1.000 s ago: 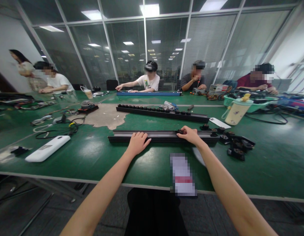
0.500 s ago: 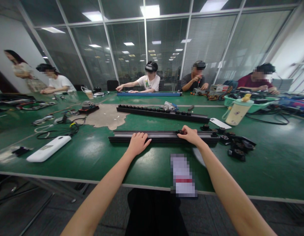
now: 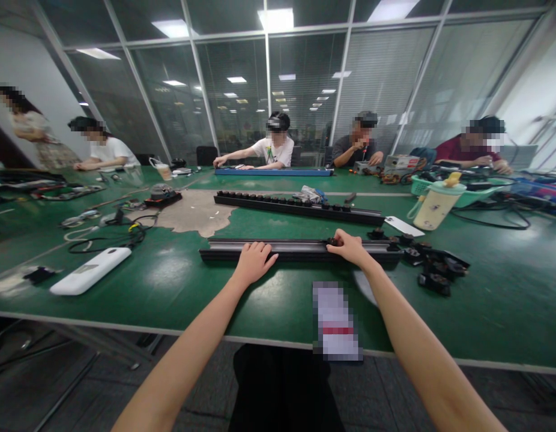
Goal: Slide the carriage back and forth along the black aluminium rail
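A long black rail [image 3: 300, 247] with a grey inner channel lies crosswise on the green table in front of me. My left hand [image 3: 255, 264] is closed over its left-middle part, fingers across the top and thumb along the near side. Farther right, my right hand [image 3: 350, 248] pinches a small black part [image 3: 334, 242] at the rail's channel; the fingers hide some of it. Several loose black parts [image 3: 435, 283] lie beyond the rail's right end. Behind it stands a second black rail [image 3: 300, 210] with a row of black pieces along its top.
A pixelated flat item [image 3: 336, 321] lies near the table edge [image 3: 192, 330]. To the left are a white power bank [image 3: 91, 271] and cables [image 3: 125, 231]. A cream tumbler [image 3: 438, 206] stands right, by a green basket [image 3: 483, 191]. Several people sit across the table.
Both hands keep their places on the rail and the small black part. At the far left, a standing person has shifted left.
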Action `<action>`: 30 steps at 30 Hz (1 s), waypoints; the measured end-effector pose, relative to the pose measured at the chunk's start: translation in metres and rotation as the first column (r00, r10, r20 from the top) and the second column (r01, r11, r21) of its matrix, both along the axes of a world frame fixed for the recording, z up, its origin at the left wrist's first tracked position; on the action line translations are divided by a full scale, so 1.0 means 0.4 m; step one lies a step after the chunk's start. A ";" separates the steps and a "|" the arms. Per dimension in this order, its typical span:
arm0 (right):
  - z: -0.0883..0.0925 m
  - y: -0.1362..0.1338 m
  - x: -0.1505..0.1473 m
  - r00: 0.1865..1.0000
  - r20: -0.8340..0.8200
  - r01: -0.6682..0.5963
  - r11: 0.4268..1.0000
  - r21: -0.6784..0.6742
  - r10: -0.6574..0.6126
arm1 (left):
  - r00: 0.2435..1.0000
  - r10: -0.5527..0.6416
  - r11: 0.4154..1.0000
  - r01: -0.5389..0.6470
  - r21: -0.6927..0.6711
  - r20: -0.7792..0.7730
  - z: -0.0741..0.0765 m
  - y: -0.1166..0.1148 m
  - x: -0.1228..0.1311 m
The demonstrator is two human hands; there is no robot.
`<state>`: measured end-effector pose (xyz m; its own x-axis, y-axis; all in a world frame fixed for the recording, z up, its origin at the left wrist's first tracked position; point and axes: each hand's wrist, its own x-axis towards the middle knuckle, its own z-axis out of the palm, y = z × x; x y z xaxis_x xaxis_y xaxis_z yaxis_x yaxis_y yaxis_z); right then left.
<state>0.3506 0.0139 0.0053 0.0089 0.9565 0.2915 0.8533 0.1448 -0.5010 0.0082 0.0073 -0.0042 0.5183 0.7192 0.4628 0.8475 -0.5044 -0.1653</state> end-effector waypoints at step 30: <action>-0.023 0.001 0.039 0.989 -0.038 -0.140 0.989 0.043 0.142 | 1.000 -0.011 1.000 0.011 0.023 -0.002 -0.002 0.001 -0.002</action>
